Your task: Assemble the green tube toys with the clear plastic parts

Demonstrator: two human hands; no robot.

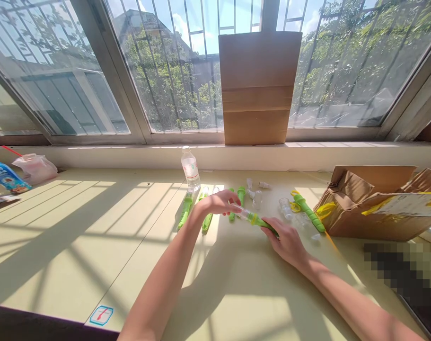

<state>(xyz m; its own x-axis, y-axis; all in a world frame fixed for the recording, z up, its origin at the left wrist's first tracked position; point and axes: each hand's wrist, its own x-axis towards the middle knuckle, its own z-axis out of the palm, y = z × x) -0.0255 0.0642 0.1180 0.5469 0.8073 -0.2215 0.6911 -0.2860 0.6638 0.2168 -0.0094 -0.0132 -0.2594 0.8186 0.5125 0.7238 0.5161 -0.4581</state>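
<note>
A green stick with a clear plastic top (253, 218) is held slantwise above the table between my two hands. My right hand (284, 239) is wrapped round its green handle. The fingers of my left hand (218, 202) are closed on the clear end. Behind and beside my left hand lie more green sticks with clear tops, one at the left (185, 213) and another (207, 222) next to it. Loose clear plastic pieces (257, 199) lie beyond the held stick. To the right, a green stick with a yellow cord (308, 213) rests near a clear cup (285, 208).
A water bottle (190, 169) stands behind the sticks. An open cardboard box (360, 215) is at the right, with a pixelated dark area before it. A cardboard sheet (258, 90) leans on the window. A blue packet (7, 177) and a pink bag (36, 168) are far left.
</note>
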